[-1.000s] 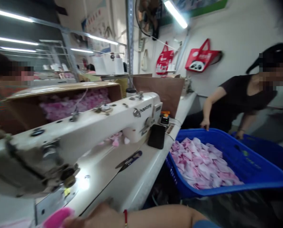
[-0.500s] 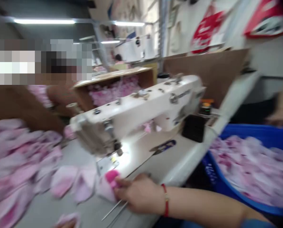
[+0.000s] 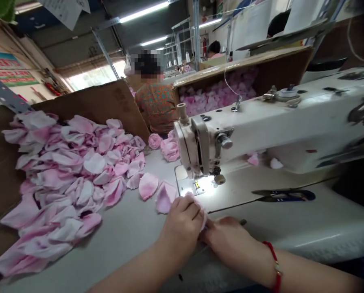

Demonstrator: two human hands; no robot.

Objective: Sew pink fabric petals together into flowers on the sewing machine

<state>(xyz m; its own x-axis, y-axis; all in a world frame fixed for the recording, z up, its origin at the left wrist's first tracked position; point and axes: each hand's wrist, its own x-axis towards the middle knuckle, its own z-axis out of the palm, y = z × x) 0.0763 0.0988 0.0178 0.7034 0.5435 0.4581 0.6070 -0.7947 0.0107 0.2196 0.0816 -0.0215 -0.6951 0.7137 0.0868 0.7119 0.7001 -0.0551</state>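
I cannot read the dark badge on the white sewing machine (image 3: 363,114); it is too blurred. Against the earlier frame, the left hand (image 3: 182,221) and right hand (image 3: 227,238) have come together: the left is closed narrowly on a pale pink fabric petal (image 3: 202,215) just before the steel needle plate (image 3: 184,181), and the right lies against it, its grip unclear. The open brown cardboard box (image 3: 279,69) behind the machine holds a mass of pink fabric petals (image 3: 215,97).
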